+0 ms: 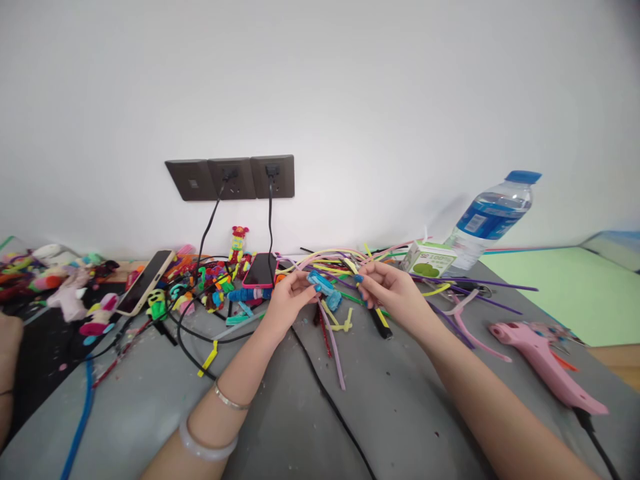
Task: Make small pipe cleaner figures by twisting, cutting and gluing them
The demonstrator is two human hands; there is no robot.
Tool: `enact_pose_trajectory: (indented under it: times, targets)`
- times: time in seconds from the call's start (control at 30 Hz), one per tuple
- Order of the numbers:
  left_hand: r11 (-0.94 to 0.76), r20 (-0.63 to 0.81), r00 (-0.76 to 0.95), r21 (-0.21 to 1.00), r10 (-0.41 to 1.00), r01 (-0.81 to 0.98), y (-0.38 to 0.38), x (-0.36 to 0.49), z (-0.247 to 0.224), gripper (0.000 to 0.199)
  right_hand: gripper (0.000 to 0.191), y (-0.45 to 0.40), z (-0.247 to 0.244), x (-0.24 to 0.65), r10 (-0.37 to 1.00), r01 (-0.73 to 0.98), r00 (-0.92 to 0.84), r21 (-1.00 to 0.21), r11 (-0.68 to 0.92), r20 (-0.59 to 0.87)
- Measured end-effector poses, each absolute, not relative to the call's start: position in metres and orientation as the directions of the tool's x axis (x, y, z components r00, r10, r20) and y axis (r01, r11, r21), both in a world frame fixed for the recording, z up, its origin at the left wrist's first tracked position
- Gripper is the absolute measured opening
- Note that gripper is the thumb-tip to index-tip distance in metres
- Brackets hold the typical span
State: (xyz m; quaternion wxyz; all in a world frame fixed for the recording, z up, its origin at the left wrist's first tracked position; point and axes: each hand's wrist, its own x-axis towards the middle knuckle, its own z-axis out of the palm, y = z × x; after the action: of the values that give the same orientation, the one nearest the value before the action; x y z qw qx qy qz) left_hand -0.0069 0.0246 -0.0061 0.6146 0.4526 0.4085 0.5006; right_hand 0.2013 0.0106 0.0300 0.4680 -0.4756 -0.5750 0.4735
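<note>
Pinching a blue fuzzy piece (325,288) between thumb and fingers, my left hand (293,297) holds it at the middle of the table (300,413), with its far end sticking out toward my other hand. My right hand (393,288) is just right of it, thumb and fingertips drawn close together at a black-and-yellow tool (383,325); I cannot tell whether they grip it or it lies beneath them. Fuzzy stems (340,363) spread under and beyond both hands, crowding the far side. A black cable (330,400) runs toward me between my forearms. Left of my hands are a pink-edged phone (261,272) and small fuzzy figures (157,304); near right lies a pink glue gun (550,367). Far right, a capped bottle (495,212) holds clear liquid, beside a green-and-white carton (429,259) whose inside I cannot see.
</note>
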Motion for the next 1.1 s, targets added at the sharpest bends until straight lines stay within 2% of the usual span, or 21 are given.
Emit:
enact_pose_trajectory:
  times: [0.2,0.43,0.73,0.9,1.1]
  targets:
    - [0.084,-0.044,0.159,0.963,0.986,-0.255,0.0244,-0.0063,-0.006,0.047,0.043,0.012,0.0291,0.203,0.988,0.064,-0.128,-0.993,0.094,0.085]
    - [0.07,-0.03,0.161,0.965,0.987,-0.252,0.0227,-0.0071,-0.0049,0.045,0.038,0.0138,0.0282,0.2052,0.991,0.136,-0.082,-0.983,0.121,0.111]
    - [0.079,-0.04,0.154,0.963,0.987,-0.258,0.0237,-0.0064,-0.0064,0.047,0.037,0.0104,0.0275,0.2027,0.99,0.127,-0.136,-0.99,0.055,0.037]
    - [0.084,-0.038,0.17,0.959,0.985,-0.271,0.0238,-0.0066,-0.0061,0.048,0.037,0.0095,0.0283,0.2021,0.979,0.217,-0.194,-0.97,0.113,0.071]
    - [0.083,-0.031,0.199,0.962,0.979,-0.261,0.0231,-0.0073,-0.006,0.046,0.042,0.0085,0.0282,0.1982,0.967,0.228,-0.244,-0.965,0.128,0.071]
